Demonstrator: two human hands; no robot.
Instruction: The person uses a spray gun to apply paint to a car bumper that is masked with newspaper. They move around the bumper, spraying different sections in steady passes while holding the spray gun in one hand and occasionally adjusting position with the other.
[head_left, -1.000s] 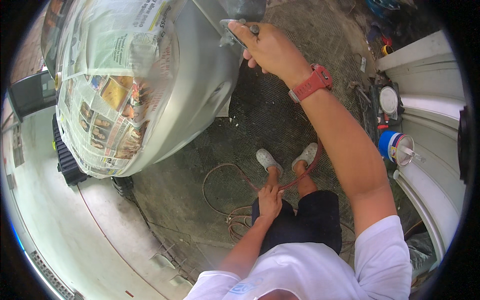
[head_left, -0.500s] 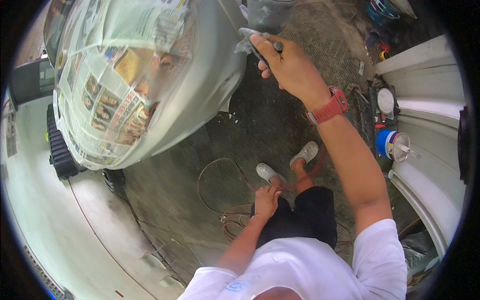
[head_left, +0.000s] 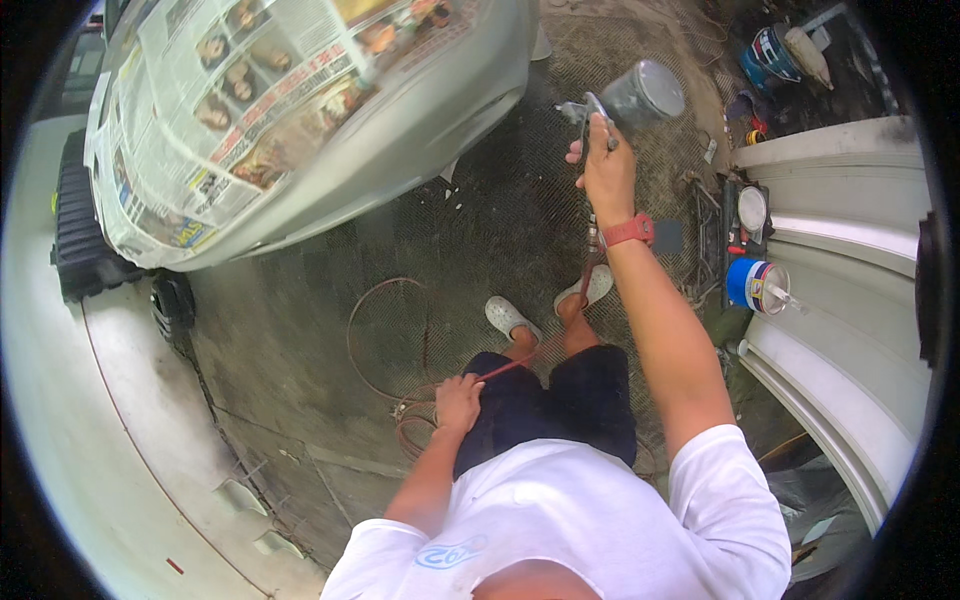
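My right hand (head_left: pixel 610 178) is closed round the handle of a paint spray gun (head_left: pixel 650 92), whose grey metal cup sticks out beyond my knuckles. A red hose (head_left: pixel 515 364) runs from below the gun down to my left hand (head_left: pixel 458 402), which is closed on it in front of my shorts. To the left of the gun stands a car with a pale grey painted panel (head_left: pixel 440 140), curved at its lower edge. Newspaper sheets (head_left: pixel 215 165) cover the area above that panel. The gun is apart from the panel.
Loops of hose (head_left: pixel 385 285) lie on the dark floor by my feet. At the right, a blue paint can (head_left: pixel 757 286) with a stick in it stands on pale ridged panels (head_left: pixel 840 350). A dark blue bucket (head_left: pixel 770 55) is at the far right, a black ridged case (head_left: pixel 80 230) at the left.
My right hand has moved right, away from the car, and the gun's cup now shows fully. My left hand still holds the hose. The whole view has shifted, with the car higher up.
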